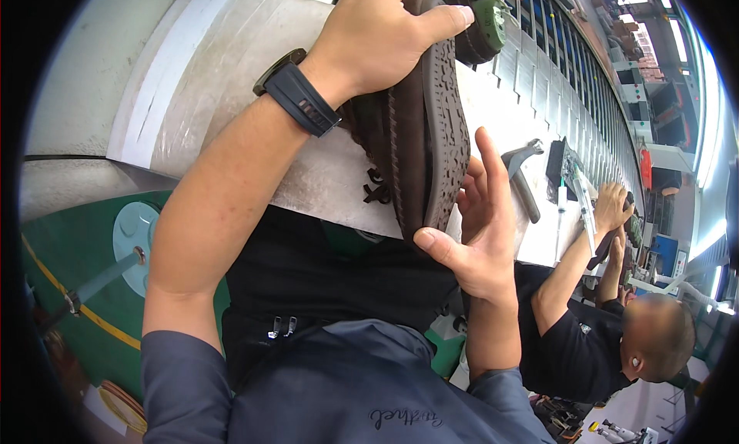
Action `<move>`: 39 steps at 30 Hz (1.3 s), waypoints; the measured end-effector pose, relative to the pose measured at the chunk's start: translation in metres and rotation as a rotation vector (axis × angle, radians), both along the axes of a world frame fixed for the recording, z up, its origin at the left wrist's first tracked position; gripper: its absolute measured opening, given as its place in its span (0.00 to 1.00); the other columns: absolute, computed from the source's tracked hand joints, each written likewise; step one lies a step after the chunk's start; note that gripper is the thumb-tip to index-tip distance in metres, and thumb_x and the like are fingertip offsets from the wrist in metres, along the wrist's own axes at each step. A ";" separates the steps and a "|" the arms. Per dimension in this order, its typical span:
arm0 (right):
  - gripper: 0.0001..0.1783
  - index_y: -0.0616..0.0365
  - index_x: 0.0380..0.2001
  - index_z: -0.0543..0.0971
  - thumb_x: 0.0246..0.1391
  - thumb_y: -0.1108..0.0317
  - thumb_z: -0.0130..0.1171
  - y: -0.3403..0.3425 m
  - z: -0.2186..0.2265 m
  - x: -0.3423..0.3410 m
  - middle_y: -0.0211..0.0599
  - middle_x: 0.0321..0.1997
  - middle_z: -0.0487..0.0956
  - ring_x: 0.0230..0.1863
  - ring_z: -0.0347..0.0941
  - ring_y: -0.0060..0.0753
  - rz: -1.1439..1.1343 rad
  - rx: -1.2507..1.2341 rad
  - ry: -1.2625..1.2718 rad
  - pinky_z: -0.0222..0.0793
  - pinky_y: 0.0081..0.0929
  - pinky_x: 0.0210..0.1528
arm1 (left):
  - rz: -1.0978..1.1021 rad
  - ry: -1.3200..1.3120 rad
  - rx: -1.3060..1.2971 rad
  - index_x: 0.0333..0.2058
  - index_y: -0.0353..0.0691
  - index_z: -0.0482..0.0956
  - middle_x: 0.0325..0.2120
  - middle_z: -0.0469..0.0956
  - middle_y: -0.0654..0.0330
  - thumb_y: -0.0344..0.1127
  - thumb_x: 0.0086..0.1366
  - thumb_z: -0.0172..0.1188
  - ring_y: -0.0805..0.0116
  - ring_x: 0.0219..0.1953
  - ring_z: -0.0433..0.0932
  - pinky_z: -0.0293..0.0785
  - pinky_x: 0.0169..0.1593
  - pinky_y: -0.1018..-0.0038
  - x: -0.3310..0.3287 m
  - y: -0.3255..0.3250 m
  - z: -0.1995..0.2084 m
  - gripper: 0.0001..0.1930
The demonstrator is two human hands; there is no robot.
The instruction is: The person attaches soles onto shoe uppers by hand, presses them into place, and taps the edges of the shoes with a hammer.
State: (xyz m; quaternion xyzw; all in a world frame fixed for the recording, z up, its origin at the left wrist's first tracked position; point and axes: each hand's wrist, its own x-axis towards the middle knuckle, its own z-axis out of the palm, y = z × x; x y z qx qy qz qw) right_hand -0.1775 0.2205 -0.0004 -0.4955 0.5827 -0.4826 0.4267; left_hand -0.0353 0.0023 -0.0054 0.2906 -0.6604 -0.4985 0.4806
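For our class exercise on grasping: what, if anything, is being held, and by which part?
A dark brown shoe: the left grip clasps its far end, and the right grip touches its near end.

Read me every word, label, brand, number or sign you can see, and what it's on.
Blue-grey shirt: dark cursive lettering, not copied out here.
Green shoe last: small dark markings, too blurred to read.
Co-worker's black shirt: pale mark, too small to read.
Held brown shoe: no lettering visible.
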 end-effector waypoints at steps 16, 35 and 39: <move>0.71 0.63 0.84 0.49 0.44 0.65 0.85 -0.016 0.013 0.007 0.56 0.72 0.72 0.73 0.72 0.45 -0.020 0.050 0.016 0.69 0.42 0.74 | -0.020 0.023 0.052 0.39 0.29 0.84 0.31 0.86 0.54 0.46 0.72 0.69 0.68 0.34 0.83 0.79 0.41 0.70 0.007 0.002 0.002 0.20; 0.66 0.64 0.80 0.61 0.40 0.57 0.85 -0.036 0.026 0.004 0.51 0.67 0.76 0.68 0.74 0.42 -0.016 0.139 0.126 0.69 0.43 0.72 | 0.093 -0.062 -0.145 0.47 0.31 0.86 0.35 0.88 0.59 0.49 0.72 0.70 0.72 0.36 0.86 0.80 0.43 0.74 0.008 -0.006 -0.013 0.22; 0.63 0.64 0.78 0.65 0.40 0.57 0.84 -0.039 0.023 -0.002 0.47 0.64 0.78 0.65 0.74 0.39 -0.005 0.124 0.207 0.70 0.42 0.69 | 0.088 -0.083 -0.132 0.48 0.31 0.86 0.35 0.88 0.58 0.48 0.72 0.70 0.72 0.36 0.86 0.81 0.43 0.74 0.009 -0.004 -0.010 0.22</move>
